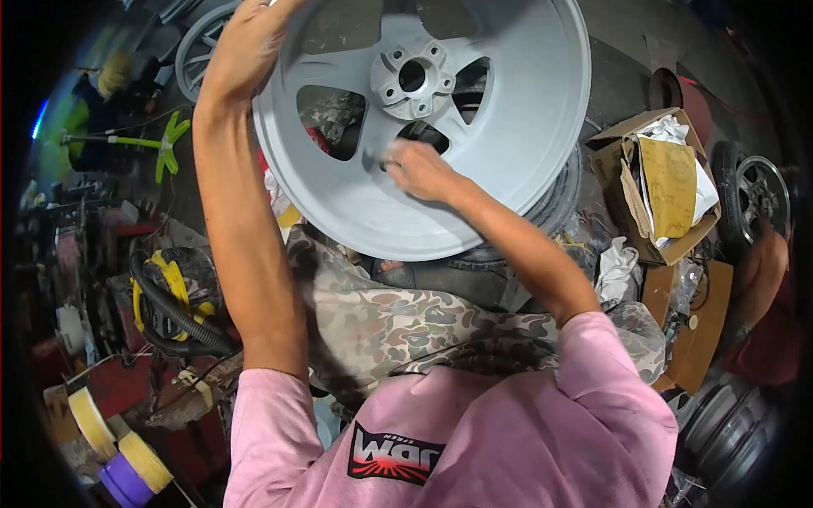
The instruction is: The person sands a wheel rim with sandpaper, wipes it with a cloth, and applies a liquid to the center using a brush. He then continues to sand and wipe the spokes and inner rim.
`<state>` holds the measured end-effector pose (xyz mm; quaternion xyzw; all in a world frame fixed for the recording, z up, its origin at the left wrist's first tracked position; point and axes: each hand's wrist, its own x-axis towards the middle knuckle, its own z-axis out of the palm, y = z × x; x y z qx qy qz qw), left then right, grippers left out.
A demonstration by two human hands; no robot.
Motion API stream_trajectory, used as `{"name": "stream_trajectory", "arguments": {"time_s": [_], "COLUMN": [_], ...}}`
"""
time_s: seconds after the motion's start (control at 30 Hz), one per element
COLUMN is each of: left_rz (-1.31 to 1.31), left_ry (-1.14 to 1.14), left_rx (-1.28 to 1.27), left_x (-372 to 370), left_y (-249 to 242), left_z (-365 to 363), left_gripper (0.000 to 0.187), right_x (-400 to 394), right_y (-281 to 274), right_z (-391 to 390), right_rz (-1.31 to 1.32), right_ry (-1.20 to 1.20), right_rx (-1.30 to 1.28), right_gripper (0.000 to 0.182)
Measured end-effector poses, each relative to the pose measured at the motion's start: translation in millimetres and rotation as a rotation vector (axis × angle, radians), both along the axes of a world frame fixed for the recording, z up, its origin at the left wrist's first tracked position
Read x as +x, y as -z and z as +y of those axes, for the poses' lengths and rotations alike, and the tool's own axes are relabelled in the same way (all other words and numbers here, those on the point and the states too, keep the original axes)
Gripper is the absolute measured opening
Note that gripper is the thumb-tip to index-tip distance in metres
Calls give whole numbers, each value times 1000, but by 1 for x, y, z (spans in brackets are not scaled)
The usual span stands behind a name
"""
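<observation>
Head view: pale grey alloy wheel rim held tilted above the lap, face toward the camera, over camouflage trousers and a pink T-shirt. Left hand raised at the rim's upper left edge, fingers curled over the lip, gripping it. Right hand pressed against a spoke just below the hub, fingers bent and close together; impossible to tell whether anything lies under them. Behind the rim, part of a tyre. To the right, an open cardboard box with sandpaper sheets and crumpled paper, and beside it another wheel. To the left, a yellow and black hose and a green cross wrench. At lower left, rolls of masking tape, one of them purple.
</observation>
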<state>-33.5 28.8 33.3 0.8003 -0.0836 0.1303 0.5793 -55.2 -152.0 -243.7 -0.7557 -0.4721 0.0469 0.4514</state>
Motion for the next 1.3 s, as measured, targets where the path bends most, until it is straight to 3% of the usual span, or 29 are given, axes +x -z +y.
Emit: {"name": "stream_trajectory", "arguments": {"time_s": [0.03,0.13,0.2,0.27,0.3,0.37,0.43,0.6,0.67,0.7,0.77,0.87,0.93,1.0,1.07,1.13,1.17,1.2,1.27,1.3], "left_rz": [5,0,-9,-24,-29,4,24,-31,4,8,60,-13,-3,14,0,12,13,11,-5,-2], "left_ry": [14,-37,-15,-23,-23,-55,-49,-59,-18,-22,9,-34,-22,-24,-82,-74,-67,-65,-29,-33], "left_rx": [-26,39,26,24,24,25,22,80,9,3,8,47,10,-36,34,32,29,31,-63,-66], "left_x": [-4,-4,-3,-2,-2,-5,-6,-4,-6,-7,-8,-2,-2,-4,-4,-5,-4,-5,-10,-9], "left_y": [2,0,3,3,1,-2,0,-4,-3,-3,-9,-1,-1,2,0,0,-3,-3,-5,-3], "left_z": [-2,-5,0,1,0,-6,0,-4,-4,-5,-5,-1,-1,0,0,-2,-5,-7,-16,-12], "left_gripper": [48,47,47,48,48,49,50,50,49,49,48,48,48,48,48,48,48,48,49,49], "right_x": [-4,-14,-18,-11,-3,7,31,39,31,28,24,30,29,39,42,52,47,41,29,22], "right_y": [-6,23,30,18,25,33,68,60,51,52,56,53,51,66,51,65,70,76,67,64], "right_z": [1,17,17,-4,-17,-46,-61,-17,-36,-42,-49,-19,-15,-31,-52,-59,-55,-47,-30,-32], "right_rz": [-53,-199,-159,94,151,346,392,499,343,346,394,605,550,447,296,-6,-138,-139,171,200], "right_ry": [173,102,36,-189,-155,347,725,770,495,492,783,848,848,602,680,958,855,858,680,611], "right_rx": [-46,-46,-30,-239,-283,-245,-394,-411,-166,-174,-341,-442,-346,-391,-403,-576,-743,-741,-842,-808], "right_gripper": [20,21,22,23,24,27,27,26,28,28,29,30,28,30,30,29,26,26,24,23]}}
